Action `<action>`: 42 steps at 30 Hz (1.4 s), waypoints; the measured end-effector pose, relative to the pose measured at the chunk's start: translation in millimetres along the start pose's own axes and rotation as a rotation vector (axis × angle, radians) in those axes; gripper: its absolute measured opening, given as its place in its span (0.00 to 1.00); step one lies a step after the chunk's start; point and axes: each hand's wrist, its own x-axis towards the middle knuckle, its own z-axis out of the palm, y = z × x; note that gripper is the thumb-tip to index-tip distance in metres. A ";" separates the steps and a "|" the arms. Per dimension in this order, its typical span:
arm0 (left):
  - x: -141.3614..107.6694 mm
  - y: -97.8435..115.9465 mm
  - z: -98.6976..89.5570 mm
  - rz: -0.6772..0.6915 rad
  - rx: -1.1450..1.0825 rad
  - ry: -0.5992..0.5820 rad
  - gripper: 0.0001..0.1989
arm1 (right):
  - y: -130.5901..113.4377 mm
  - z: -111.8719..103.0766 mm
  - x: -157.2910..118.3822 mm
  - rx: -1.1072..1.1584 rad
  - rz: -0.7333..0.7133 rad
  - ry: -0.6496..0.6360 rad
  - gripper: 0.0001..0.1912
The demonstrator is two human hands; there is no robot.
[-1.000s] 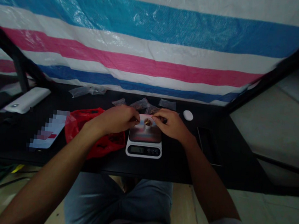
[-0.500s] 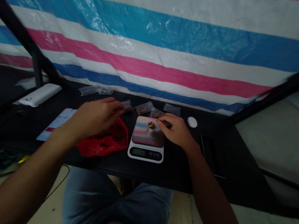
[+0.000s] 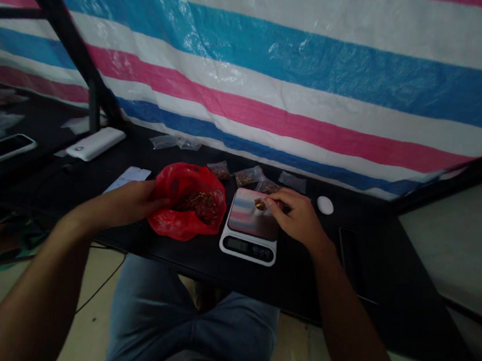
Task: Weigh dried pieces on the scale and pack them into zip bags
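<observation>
A red plastic bag (image 3: 168, 221) lies open on the black table, with small brown and reddish pieces (image 3: 204, 204) inside. My left hand (image 3: 135, 199) grips the bag's left edge. To the bag's right stands a white kitchen scale (image 3: 247, 256) with a shiny plate. On the plate is a small white cup (image 3: 259, 206) with brownish pieces in it. My right hand (image 3: 291, 211) is over the plate's right side, thumb and forefinger pinched at the cup's rim; what they hold is too small to tell.
Small clear bags with brown contents (image 3: 248, 176) lie behind the scale, near flat clear bags (image 3: 292, 181). A white round object (image 3: 325, 205) and a dark phone (image 3: 351, 258) are at the right. At the left are a white box (image 3: 96, 144) and a paper (image 3: 132, 176).
My left hand has moved left and down from over the red bag to its left edge, and the bag is opened wider. My right hand stays by the cup. The view has shifted left.
</observation>
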 end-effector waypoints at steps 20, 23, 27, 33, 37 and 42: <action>-20.2 29.0 3.4 0.384 0.285 0.115 0.21 | 0.6 2.3 0.3 -0.017 0.022 -0.048 0.11; -16.1 31.9 8.2 0.234 0.362 -0.100 0.21 | 0.5 2.9 0.6 -0.002 0.012 -0.039 0.11; -9.7 25.0 23.5 0.213 0.346 -0.192 0.19 | 2.1 2.3 0.5 -0.006 0.008 -0.030 0.11; 0.6 15.8 38.1 0.261 0.356 -0.119 0.18 | 3.1 1.7 -0.4 -0.028 0.034 -0.026 0.11; 16.1 21.4 37.7 0.407 0.348 -0.084 0.31 | 1.4 2.5 0.2 -0.029 0.024 -0.035 0.11; 37.4 33.5 36.4 0.397 0.338 -0.234 0.23 | 0.5 2.2 1.2 -0.025 0.009 -0.035 0.11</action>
